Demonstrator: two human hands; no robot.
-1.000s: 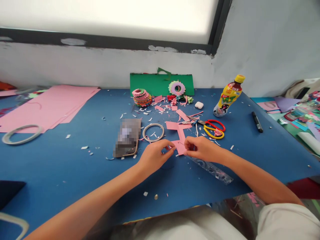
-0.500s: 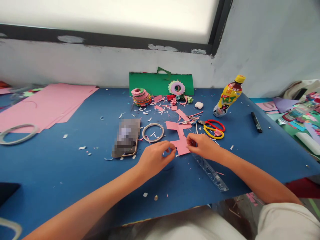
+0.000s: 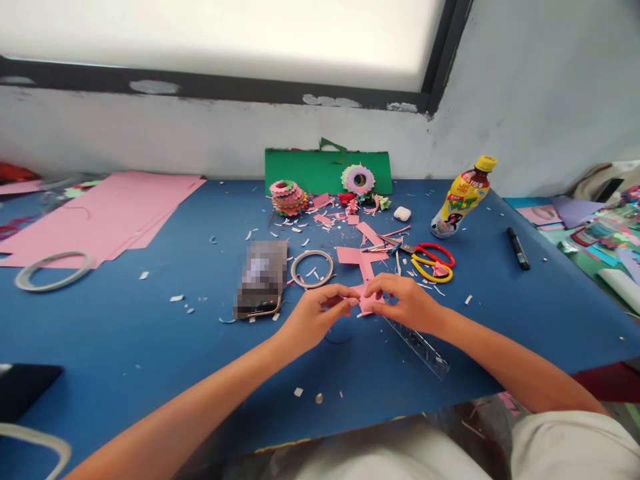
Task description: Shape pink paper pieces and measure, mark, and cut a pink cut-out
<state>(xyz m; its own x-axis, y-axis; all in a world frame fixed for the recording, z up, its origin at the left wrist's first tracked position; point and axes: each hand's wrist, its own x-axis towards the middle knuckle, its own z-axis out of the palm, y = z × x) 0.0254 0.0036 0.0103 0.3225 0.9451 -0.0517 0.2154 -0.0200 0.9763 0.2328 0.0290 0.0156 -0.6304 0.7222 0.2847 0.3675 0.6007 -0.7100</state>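
Observation:
My left hand (image 3: 317,313) is closed in a pinch, thumb and forefinger meeting close to the pink paper pieces (image 3: 367,269). Facing it, my right hand (image 3: 410,303) curls its fingers over the near pink piece, fingertips almost touching those of the left. Whatever small thing lies between the fingertips is too small to make out. Under the right hand a clear ruler (image 3: 420,348) lies slanting towards the table's front edge. Scissors (image 3: 433,261) with red and yellow handles rest beyond the right hand, a pink scrap on the yellow loop.
A phone (image 3: 263,277) and a tape roll (image 3: 312,269) lie left of the pink pieces. Behind are ruffled paper rings (image 3: 289,199), an earphone case (image 3: 402,213) and green card (image 3: 300,167). A drink bottle (image 3: 463,200) and a black marker (image 3: 518,249) are right; pink sheets (image 3: 125,213) left.
My right hand has shifted left over the near pink piece, bringing its fingertips to those of the left hand. The whole view has moved slightly, and the ruler's near end lies a little differently.

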